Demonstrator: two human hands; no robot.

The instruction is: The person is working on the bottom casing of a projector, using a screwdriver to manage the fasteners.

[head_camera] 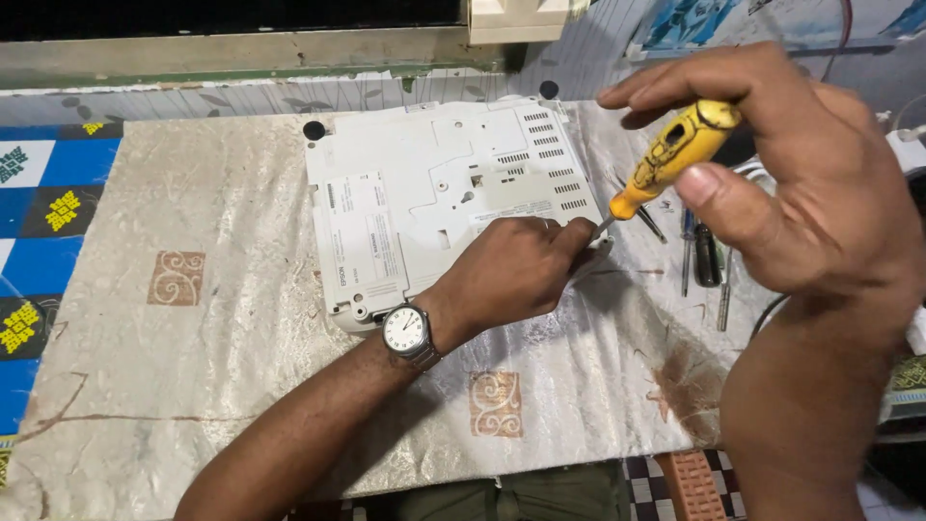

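Right hand grips yellow screwdriver, tip at white casing edge; left hand clenched, bracing casing. Best: keep shaft upright, press firmly.

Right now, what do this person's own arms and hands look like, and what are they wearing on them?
Both forearms are bare, with no sleeves or gloves in view. The left hand has a wristwatch at the wrist: round white dial, dark hands, silver metal case and band. A ring may sit on one left finger, too small to confirm. The right hand shows no watch, ring or band.
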